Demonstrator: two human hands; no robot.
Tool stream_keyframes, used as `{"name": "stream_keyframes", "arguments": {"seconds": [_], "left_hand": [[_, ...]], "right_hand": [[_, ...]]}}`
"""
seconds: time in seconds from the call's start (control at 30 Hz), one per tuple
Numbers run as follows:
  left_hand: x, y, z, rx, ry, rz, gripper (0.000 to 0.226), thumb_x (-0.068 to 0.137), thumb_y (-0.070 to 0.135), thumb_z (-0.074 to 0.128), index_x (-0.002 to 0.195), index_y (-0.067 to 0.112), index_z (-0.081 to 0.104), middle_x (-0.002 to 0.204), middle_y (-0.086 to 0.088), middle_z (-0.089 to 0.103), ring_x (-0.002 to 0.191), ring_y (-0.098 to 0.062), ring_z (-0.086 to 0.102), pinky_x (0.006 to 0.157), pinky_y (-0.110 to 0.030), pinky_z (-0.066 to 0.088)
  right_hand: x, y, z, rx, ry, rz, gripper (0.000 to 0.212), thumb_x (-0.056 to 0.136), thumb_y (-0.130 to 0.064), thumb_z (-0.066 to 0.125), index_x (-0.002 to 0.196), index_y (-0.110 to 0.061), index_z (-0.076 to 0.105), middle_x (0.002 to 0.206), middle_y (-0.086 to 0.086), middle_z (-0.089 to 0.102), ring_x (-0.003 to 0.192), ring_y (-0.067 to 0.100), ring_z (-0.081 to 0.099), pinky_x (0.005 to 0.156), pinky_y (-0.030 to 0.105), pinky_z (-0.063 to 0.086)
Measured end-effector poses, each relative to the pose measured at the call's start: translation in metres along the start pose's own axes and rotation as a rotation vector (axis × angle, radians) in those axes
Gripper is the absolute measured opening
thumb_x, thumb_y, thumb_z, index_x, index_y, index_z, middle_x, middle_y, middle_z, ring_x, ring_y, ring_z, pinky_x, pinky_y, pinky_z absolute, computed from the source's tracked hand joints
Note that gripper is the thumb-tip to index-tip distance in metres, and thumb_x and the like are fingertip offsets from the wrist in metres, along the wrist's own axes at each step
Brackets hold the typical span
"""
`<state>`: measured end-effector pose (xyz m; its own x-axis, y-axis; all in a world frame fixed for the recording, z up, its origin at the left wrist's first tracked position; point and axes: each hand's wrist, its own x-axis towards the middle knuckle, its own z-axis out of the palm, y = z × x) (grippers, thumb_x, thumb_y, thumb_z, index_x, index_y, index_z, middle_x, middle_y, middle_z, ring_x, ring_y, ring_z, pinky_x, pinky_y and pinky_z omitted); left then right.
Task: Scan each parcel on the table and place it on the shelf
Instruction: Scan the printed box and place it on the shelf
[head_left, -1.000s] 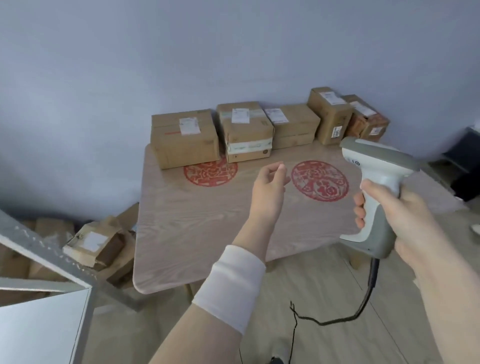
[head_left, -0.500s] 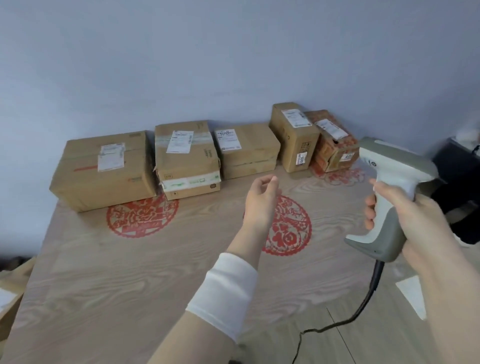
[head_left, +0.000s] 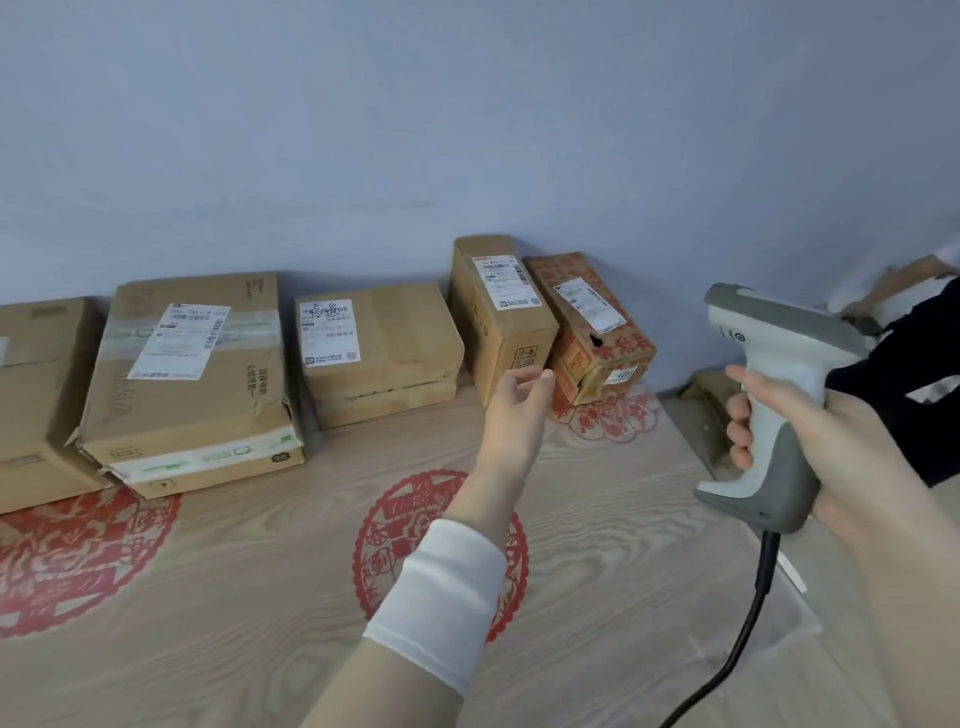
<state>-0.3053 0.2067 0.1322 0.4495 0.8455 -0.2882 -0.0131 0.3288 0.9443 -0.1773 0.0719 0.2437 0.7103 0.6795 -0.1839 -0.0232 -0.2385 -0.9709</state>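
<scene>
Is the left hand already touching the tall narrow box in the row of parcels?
Cannot tell. In the head view the left hand overlaps the lower front corner of the tall narrow box, fingers open, but no contact or gap shows plainly.

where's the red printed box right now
In the head view, the red printed box sits far right in the row against the wall, touching the tall brown box.
</scene>
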Motion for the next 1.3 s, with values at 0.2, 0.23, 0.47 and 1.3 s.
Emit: {"name": "stream_keyframes", "arguments": {"seconds": [0.2, 0.23, 0.47, 1.3], "left_hand": [[0.062, -0.012, 0.063, 0.068, -0.014, -0.082, 0.049, 0.094, 0.037, 0.052, 0.136, 0.012, 0.042, 0.134, -0.008, 0.052, 0.119, -0.019, 0.052, 0.094, -0.026, 0.041], [0.075, -0.015, 0.074, 0.083, -0.008, -0.098, 0.053, 0.094, 0.037, 0.052, 0.139, 0.012, 0.039, 0.136, -0.008, 0.05, 0.121, -0.019, 0.051, 0.092, -0.025, 0.04], [0.182, -0.05, 0.149, 0.172, 0.201, -0.236, 0.081, 0.088, 0.05, 0.054, 0.15, 0.013, 0.017, 0.152, -0.007, 0.033, 0.137, -0.027, 0.035, 0.11, -0.042, 0.032], [0.244, -0.085, 0.196, 0.277, 0.599, -0.228, 0.044, 0.103, 0.023, 0.031, 0.146, 0.02, 0.028, 0.132, -0.007, 0.055, 0.117, -0.027, 0.053, 0.082, -0.028, 0.039]], "right_hand": [[0.095, 0.006, -0.035, -0.06, -0.047, -0.019, 0.009, 0.089, -0.017, 0.06, 0.09, -0.009, 0.06, 0.06, 0.002, 0.054, 0.053, 0.018, 0.045, 0.049, 0.029, 0.039], [0.116, 0.01, -0.041, -0.061, -0.049, -0.023, 0.007, 0.09, -0.016, 0.06, 0.089, -0.009, 0.061, 0.063, 0.004, 0.055, 0.053, 0.018, 0.045, 0.052, 0.031, 0.038], [0.255, 0.065, -0.068, -0.101, -0.116, 0.087, 0.017, 0.089, -0.015, 0.061, 0.072, -0.013, 0.062, 0.066, 0.011, 0.059, 0.052, 0.023, 0.045, 0.056, 0.031, 0.039], [0.334, 0.111, -0.083, -0.031, -0.281, 0.234, 0.021, 0.089, -0.017, 0.06, 0.069, -0.016, 0.064, 0.061, 0.007, 0.062, 0.04, 0.013, 0.048, 0.048, 0.029, 0.042]]}}
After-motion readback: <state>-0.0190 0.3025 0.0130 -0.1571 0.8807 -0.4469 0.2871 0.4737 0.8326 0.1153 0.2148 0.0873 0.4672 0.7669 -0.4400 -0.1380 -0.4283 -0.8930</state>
